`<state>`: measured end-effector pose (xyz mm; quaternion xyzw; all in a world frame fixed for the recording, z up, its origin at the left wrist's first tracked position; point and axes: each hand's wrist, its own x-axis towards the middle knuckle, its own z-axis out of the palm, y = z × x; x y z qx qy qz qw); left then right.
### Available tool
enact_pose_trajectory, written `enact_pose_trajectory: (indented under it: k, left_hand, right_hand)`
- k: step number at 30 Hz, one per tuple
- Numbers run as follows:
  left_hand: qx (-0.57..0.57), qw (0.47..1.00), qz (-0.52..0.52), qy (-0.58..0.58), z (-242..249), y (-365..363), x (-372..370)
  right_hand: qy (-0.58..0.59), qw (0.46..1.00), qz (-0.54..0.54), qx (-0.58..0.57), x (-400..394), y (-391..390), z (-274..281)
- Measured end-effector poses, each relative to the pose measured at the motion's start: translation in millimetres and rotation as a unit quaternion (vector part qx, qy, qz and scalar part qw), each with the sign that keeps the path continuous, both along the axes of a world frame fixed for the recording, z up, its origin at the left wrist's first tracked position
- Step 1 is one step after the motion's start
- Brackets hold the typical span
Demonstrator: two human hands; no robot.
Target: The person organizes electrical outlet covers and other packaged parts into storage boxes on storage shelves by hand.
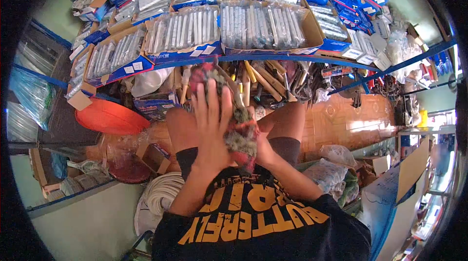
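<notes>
A crumpled red and grey-green cloth (241, 141) hangs between my two hands, above my lap. My left hand (210, 122) lies flat with its fingers spread, its palm side against the upper part of the cloth. On the other side, my right hand (261, 146) grips the lower part of the cloth, its fingers partly hidden behind it. Part of the cloth shows beyond the fingertips of my left hand, near the shelf edge. Whether anything is wrapped inside the cloth cannot be made out.
Ahead, a blue-edged shelf (287, 57) holds open boxes (183, 29) of plastic-wrapped flat items. Wooden-handled tools (265, 83) lie beneath it. An orange-red basin (112, 116) is at the left, a coiled white hose (163, 192) at the lower left, and a large carton (385, 202) at the right.
</notes>
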<state>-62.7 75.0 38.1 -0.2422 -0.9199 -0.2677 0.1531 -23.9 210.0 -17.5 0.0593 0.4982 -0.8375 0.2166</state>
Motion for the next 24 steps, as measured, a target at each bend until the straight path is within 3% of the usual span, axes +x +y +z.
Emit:
enact_pose_trajectory:
  k: [2,4,6,8,9,10,11,12,13,14,15,16,17,19,20,21,22,23,24]
  left_hand:
    - [-0.006,1.0,0.004,0.016,16,-3,-11]
    - [0.066,0.991,-0.053,-0.105,24,-7,-14]
    - [0.077,0.993,-0.047,-0.071,22,-12,-14]
    - [0.139,0.978,-0.027,-0.153,-8,-28,-18]
    - [0.213,0.945,0.041,-0.244,-17,-31,-13]
    - [0.214,0.943,0.047,-0.251,-22,-35,-10]
    - [0.247,0.939,-0.011,-0.24,-23,-37,-15]
    - [0.278,0.931,-0.069,-0.227,-23,-39,-19]
    - [0.382,0.884,-0.043,-0.266,-33,-36,-18]
    - [0.381,0.885,-0.039,-0.266,-44,-35,-15]
    - [0.583,0.736,0.031,-0.341,-53,-34,-12]
    - [0.744,0.533,0.097,-0.391,-59,-33,-8]
    - [0.829,0.428,0.021,-0.359,-56,-31,-1]
    - [0.827,0.428,0.049,-0.363,-94,-27,18]
    - [0.822,0.427,0.078,-0.368,-106,-22,26]
    - [0.789,0.461,0.081,-0.399,-67,-6,33]
    - [0.871,0.325,-0.049,-0.366,-81,-7,37]
    - [0.765,0.506,-0.032,-0.397,-76,-3,43]
    - [0.626,0.664,-0.013,-0.409,-69,1,47]
  right_hand:
    - [-0.002,0.988,-0.088,-0.125,0,-13,5]
    - [0.009,0.98,-0.098,-0.173,1,-11,-3]
    - [0.112,0.992,-0.024,-0.045,-8,0,-1]
    - [0.168,0.986,-0.018,-0.006,-18,7,18]
    - [0.26,0.961,0.027,0.09,-22,12,27]
    - [0.346,0.918,0.073,0.181,-23,18,30]
    - [0.274,0.922,0.156,0.225,-26,25,30]
    - [0.273,0.922,0.161,0.222,-28,26,32]
    - [0.254,0.918,0.172,0.252,-29,26,35]
    - [0.237,0.911,0.183,0.283,-29,24,38]
    - [0.325,0.901,0.071,0.279,-30,20,24]
    - [0.326,0.9,0.072,0.279,-31,18,16]
    - [0.306,0.913,-0.02,0.269,-32,16,11]
    - [0.259,0.923,-0.202,0.2,-33,7,-6]
    - [0.244,0.914,-0.241,0.217,-31,0,5]
    - [0.22,0.904,-0.25,0.269,-29,-4,6]
    - [0.196,0.89,-0.258,0.32,-27,-6,7]
    - [0.198,0.89,-0.258,0.32,-24,-6,8]
    - [0.231,0.862,-0.217,0.396,-21,-5,9]
